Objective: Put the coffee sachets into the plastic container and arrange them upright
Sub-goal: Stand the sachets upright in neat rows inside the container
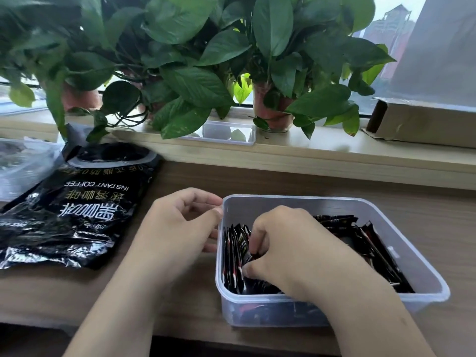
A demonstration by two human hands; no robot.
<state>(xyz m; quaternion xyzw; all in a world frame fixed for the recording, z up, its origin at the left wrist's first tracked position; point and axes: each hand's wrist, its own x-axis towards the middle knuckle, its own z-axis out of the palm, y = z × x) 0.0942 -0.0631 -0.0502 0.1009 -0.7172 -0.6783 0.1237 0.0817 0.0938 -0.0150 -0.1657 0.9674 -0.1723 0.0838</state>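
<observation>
Both forearms reach in from the bottom edge. My right hand (280,243) is down inside the plastic container (425,276), fingers pinched on a few coffee sachets (235,256) that stand upright against its left wall. More sachets lie loose and slanted toward the right side. My left hand (180,222) is curled loosely just outside the container, fingertips touching its left rim, holding nothing. The container sits on the wooden counter (438,217). To the left lies a flattened black instant coffee bag (77,215). Beyond, on the windowsill, stand leafy potted plants (195,60) and a small clear box (229,132).
</observation>
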